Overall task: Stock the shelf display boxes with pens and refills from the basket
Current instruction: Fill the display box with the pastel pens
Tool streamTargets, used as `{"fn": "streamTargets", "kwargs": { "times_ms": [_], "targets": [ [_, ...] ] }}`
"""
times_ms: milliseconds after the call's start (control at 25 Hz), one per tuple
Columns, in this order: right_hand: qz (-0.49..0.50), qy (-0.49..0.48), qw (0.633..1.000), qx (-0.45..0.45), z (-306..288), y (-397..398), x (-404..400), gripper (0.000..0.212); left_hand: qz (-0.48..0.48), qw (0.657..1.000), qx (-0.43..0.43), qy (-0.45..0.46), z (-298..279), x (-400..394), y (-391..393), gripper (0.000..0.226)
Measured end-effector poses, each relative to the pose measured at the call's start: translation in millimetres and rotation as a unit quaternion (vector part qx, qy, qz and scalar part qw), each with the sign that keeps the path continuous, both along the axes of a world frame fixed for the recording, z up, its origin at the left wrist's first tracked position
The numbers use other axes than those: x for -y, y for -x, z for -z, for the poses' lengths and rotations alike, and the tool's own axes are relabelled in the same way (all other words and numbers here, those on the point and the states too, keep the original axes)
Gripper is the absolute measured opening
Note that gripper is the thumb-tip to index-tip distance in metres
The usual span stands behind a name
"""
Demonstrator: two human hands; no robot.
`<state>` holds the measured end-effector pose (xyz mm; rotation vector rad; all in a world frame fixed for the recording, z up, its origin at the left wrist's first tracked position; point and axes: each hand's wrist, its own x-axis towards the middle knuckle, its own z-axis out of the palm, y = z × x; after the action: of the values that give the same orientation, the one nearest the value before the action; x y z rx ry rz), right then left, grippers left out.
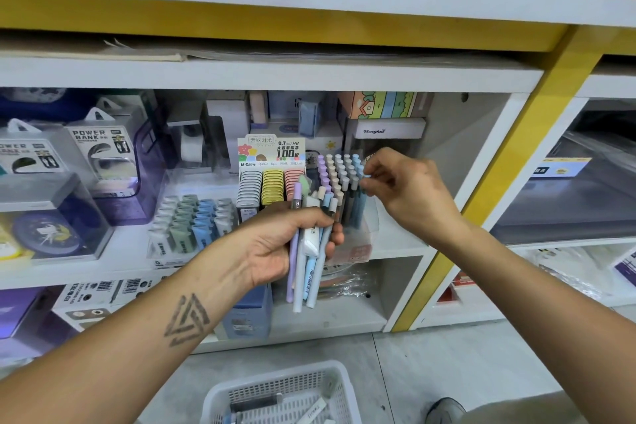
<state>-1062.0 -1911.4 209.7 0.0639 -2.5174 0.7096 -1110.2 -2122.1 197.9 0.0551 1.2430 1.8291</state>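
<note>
Hands: left grips five pens

Both forearms bare to the frame edge; no sleeves, watch, rings or bands seen.

Left forearm: dark tattoo on the inner side, just below the wrist. Tattoo shape: nested triangles drawn in broken, striped bars, apex toward the left hand. Ink faded and patchy at the lower corner.

Right forearm: no markings visible. Right hand: no markings visible; nails short where seen.

Lower right of the tattoo, at the frame bottom: dark shoe with pale sole edge, beside a grey trouser leg.
</note>
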Motion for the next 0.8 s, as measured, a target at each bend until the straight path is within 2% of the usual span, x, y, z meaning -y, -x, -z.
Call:
{"fn": "streamTargets", "kwargs": {
  "times_ms": [200,400,480,560,640,720,800],
  "targets": [
    [-0.048,0.010,0.999,0.018,-2.0,-1.7,4.9,0.013,0.007,1.000,-0.003,-0.007,1.1,1.1,0.2,0.027],
    [-0.029,0.016,0.999,0.041,3.6,0.9,2.1,0.009,0.018,1.000,-0.013,-0.008,1.4,0.3,1.6,0.023],
    [0.001,-0.033,0.998,0.047,3.4,0.6,1.7,0.004,0.020,1.000,-0.011,-0.014,1.7,0.6,1.8,0.024],
    [0.024,-0.084,0.996,0.019,-0.4,1.7,3.1,0.014,0.025,0.999,-0.018,-0.017,2.1,0.6,1.6,0.027],
    [0.020,0.026,0.999,0.043,-8.2,1.8,10.8,0.024,0.028,0.999,-0.024,-0.017,2.6,0.2,1.1,0.027],
    [-0.010,0.160,0.976,0.147,-14.6,1.1,23.3,0.033,0.029,0.999,-0.025,-0.018,3.0,-0.4,1.3,0.023],
    [-0.026,0.218,0.948,0.228,-14.2,0.1,34.5,0.027,0.030,0.999,-0.023,-0.017,2.5,0.0,1.7,0.019]
  ]
}}
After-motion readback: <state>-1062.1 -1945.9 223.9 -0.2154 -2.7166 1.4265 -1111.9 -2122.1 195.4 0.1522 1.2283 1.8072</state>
